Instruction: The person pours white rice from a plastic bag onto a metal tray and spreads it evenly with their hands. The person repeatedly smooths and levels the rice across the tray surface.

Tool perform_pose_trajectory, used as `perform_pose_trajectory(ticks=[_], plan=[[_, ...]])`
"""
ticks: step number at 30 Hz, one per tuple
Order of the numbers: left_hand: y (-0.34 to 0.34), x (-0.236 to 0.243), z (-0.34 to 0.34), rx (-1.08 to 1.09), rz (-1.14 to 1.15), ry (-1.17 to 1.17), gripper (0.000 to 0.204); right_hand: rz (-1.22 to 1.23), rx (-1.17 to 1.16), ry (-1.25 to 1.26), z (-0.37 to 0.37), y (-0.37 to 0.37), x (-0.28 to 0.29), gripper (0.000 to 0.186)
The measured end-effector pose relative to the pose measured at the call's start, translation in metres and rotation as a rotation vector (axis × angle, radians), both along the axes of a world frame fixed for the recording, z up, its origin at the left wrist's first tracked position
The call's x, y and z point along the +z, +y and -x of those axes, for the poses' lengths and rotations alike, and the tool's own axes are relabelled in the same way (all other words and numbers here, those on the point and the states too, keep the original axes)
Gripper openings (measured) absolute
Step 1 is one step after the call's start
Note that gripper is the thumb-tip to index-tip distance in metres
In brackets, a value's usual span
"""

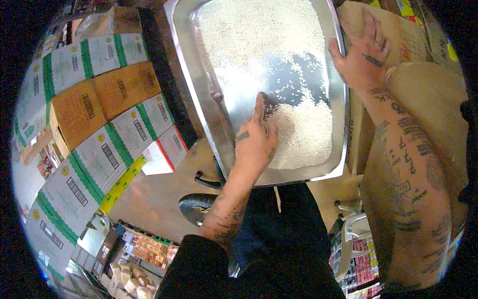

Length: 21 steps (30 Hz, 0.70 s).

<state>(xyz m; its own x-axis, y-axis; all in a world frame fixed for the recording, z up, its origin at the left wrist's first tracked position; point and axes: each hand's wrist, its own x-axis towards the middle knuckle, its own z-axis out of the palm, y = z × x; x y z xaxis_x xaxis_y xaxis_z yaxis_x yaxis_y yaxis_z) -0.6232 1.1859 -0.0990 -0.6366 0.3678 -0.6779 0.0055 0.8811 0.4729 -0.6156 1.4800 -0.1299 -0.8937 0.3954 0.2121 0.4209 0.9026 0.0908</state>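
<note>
A rectangular steel tray (239, 94) lies in front of me with white rice in it. One broad layer of rice (264, 25) covers the far part, and a smaller heap of rice (303, 139) lies at the near right. Between them, bare metal shows with scattered grains. My left hand (256, 142) is over the tray beside the near heap, its index finger stretched onto the bare metal; the other fingers are partly curled and partly hidden. Just outside the tray's right rim, my right hand (366, 57) has its fingers spread, the thumb close to the rim. Nothing shows in either hand.
White and green cartons (102, 154) and brown cardboard boxes (82, 112) are stacked on the left. Brown cardboard (423, 94) stands close on the right, by my forearm. A black rounded object (196, 207) is below the tray. Shelved packages (147, 251) appear at the lower left.
</note>
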Motion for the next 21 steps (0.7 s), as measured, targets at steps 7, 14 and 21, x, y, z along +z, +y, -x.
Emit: perform_pose_trajectory(ticks=[7, 14, 21], plan=[[-0.016, 0.012, -0.009, -0.041, 0.172, -0.065, 0.097, -0.065, -0.018, -0.031, -0.008, 0.013, -0.021, 0.058], [-0.034, 0.004, -0.002, -0.059, 0.29, 0.011, 0.102, -0.055, -0.041, -0.019, -0.005, 0.011, -0.019, 0.059], [-0.056, 0.059, -0.005, -0.335, 0.384, 0.191, 0.088, 0.113, -0.093, 0.01, -0.005, -0.016, 0.014, 0.065]])
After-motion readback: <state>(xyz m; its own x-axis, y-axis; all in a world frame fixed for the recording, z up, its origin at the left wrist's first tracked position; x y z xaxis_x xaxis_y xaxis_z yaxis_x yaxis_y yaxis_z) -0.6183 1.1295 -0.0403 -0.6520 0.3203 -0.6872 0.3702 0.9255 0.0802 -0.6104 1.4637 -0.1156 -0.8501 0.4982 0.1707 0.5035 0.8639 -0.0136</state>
